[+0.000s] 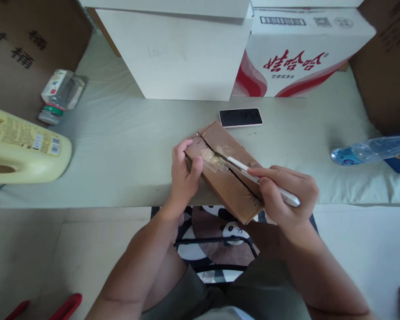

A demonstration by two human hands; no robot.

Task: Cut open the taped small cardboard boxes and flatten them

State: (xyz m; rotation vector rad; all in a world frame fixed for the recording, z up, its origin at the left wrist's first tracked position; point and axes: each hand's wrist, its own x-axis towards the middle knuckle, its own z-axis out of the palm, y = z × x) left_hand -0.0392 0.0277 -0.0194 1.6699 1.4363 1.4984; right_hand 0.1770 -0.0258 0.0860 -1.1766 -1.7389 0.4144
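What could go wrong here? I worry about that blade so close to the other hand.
The utility knife in the right hand cuts along the cardboard box seam toward the left hand gripping its end; a slip might nick those fingers. The box overhangs the table edge and could tip.

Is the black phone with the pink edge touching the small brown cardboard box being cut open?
Apart. The head view shows a strip of pale table cover between the black phone with the pink edge and the small brown cardboard box.
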